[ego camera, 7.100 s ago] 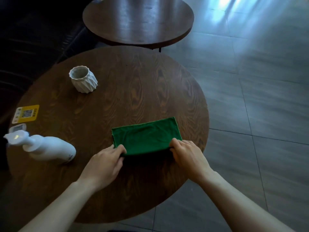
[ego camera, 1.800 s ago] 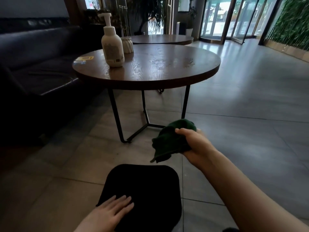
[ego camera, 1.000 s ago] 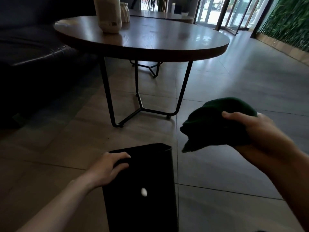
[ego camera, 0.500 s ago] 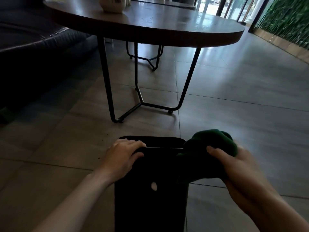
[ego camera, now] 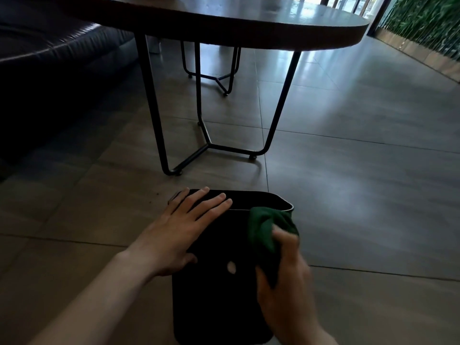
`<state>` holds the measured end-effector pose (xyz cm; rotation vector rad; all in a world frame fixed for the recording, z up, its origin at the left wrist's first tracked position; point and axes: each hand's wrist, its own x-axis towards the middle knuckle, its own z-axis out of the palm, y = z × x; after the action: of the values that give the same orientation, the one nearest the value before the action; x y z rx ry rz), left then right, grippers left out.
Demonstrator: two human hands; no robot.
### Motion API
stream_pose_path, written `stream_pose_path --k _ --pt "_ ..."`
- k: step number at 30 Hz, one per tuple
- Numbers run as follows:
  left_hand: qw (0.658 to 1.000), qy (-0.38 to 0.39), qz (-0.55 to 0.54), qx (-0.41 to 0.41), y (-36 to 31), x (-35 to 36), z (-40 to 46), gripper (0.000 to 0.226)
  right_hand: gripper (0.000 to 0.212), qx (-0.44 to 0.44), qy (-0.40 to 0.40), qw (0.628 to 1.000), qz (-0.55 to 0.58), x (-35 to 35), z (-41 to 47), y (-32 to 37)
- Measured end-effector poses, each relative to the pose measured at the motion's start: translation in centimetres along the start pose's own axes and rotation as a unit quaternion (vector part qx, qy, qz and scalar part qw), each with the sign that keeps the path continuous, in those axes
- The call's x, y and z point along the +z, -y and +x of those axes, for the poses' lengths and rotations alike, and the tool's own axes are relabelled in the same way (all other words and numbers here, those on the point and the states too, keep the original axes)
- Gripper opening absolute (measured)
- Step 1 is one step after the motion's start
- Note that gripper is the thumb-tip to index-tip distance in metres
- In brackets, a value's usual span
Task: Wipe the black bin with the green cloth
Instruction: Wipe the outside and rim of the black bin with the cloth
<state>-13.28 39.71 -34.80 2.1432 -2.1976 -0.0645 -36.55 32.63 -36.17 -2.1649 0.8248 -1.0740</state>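
Black bin point(ego camera: 219, 302) lies on its side on the tiled floor point(ego camera: 361, 195), bottom centre of view, open mouth facing away toward the table. Small pale spot shows on its upward face. Green cloth point(ego camera: 267, 229) bunched up, pressed on the bin's right upper side, just behind the rim. Right hand point(ego camera: 286, 282) grips the cloth, fingers curled round it; hand slightly blurred. Left hand point(ego camera: 181, 232) lies flat on the bin's left side, fingers straight and spread, tips reaching the rim, holding nothing. Beyond the bin: round wooden table point(ego camera: 249, 23) on black metal legs point(ego camera: 206, 125), second leg frame further back. Dark sofa point(ego camera: 54, 61) at left. Green plant wall point(ego camera: 428, 23) at far right.
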Motion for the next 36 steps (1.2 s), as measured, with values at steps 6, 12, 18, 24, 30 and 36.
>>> stream_pose_path --k 6,12,18,24,30,36 --pt "0.999 0.008 -0.040 -0.002 0.5 -0.2 0.7 0.128 0.051 -0.234 0.223 0.911 -0.257 4.8 -3.9 -4.3" --pt "0.998 -0.008 -0.067 -0.008 0.5 0.1 1.3 0.115 0.060 -0.298 0.268 0.843 -0.360 5.1 -6.5 -8.3" --pt "0.996 -0.019 -0.088 -0.005 0.3 0.1 1.2 0.110 0.031 -0.415 0.241 0.799 -0.363 3.0 -6.1 -10.1" --pt "0.995 -0.037 -0.090 -0.012 0.0 -0.1 1.5 0.098 0.033 -0.272 0.068 0.915 -0.290 3.9 1.8 -6.7" --pt "0.995 -0.022 -0.094 -0.009 0.1 -0.2 1.5 0.111 0.021 -0.444 0.284 0.797 -0.295 5.0 -8.0 -11.7" --pt "0.993 -0.059 -0.097 0.009 -0.3 0.2 1.6 0.104 0.013 -0.447 0.282 0.803 -0.277 4.1 -7.1 -11.4"
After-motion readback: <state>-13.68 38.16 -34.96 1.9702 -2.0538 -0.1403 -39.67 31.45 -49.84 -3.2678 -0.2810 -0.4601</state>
